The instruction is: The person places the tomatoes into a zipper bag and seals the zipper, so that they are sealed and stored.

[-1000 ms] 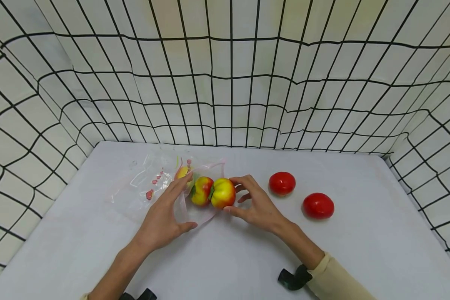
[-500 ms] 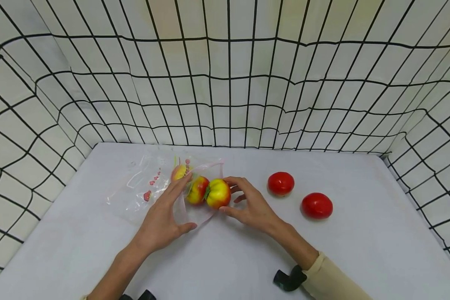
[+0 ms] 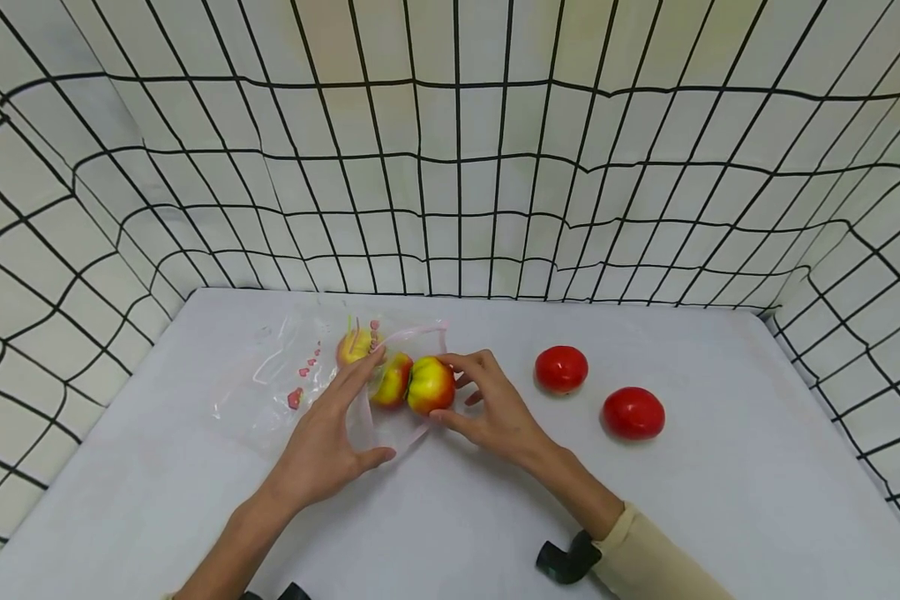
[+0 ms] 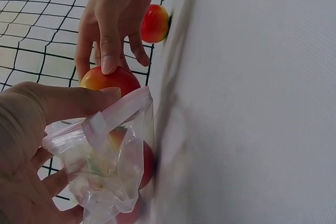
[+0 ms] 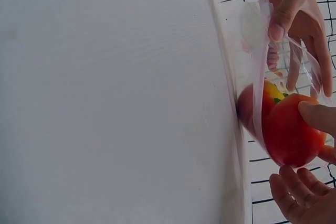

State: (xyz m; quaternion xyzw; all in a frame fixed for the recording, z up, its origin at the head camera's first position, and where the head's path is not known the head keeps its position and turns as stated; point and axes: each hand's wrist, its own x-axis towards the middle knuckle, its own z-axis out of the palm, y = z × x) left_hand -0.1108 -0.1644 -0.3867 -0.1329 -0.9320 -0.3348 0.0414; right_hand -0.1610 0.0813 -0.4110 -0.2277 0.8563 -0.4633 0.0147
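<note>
A clear zip bag (image 3: 258,379) with a pink rim and red printed marks lies on the table. My left hand (image 3: 318,442) holds its mouth spread, thumb on the pink rim (image 4: 123,109) and fingers on the far side. Inside, a yellow-and-red tomato (image 3: 392,382) sits near the mouth and another tomato (image 3: 354,343) farther back. Between thumb and fingers, my right hand (image 3: 498,412) grips a ribbed yellow-and-red tomato (image 3: 431,386) at the bag's mouth, pressed close against the one behind it. Its underside looks red in the right wrist view (image 5: 291,135).
Two red tomatoes, a nearer one (image 3: 633,413) and a farther one (image 3: 561,369), lie on the white table (image 3: 450,533) right of my right hand. A black wire grid (image 3: 461,212) stands along the table's back and sides.
My right hand has moved a little left with its tomato, farther into the bag's mouth. The tomatoes inside have shifted left too. My left hand has stayed nearly still.
</note>
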